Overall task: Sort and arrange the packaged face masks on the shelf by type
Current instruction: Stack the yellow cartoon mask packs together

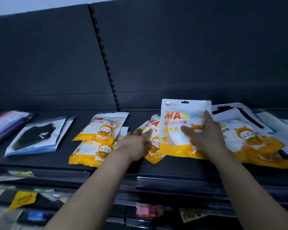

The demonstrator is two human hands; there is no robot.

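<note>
Seen from the head: clasped in the right grip [204, 135], thumb and forefinger spread on its printed front (remaining fingers hidden past its right edge), a white-and-orange glossy plastic mask packet [175, 113], raised and tilted over the dark flat shelf [63, 156]. Laid flat and unclenched, fingers straight, the left grip [136, 141] on a like orange cartoon-printed packet [154, 143] just left of the raised one. Further left, two overlapping orange packets [105, 127], then a black cloth mask in a clear pouch [37, 135]. To the right, a loose pile of the same orange packets [249, 136], partly beneath the right wrist.
</note>
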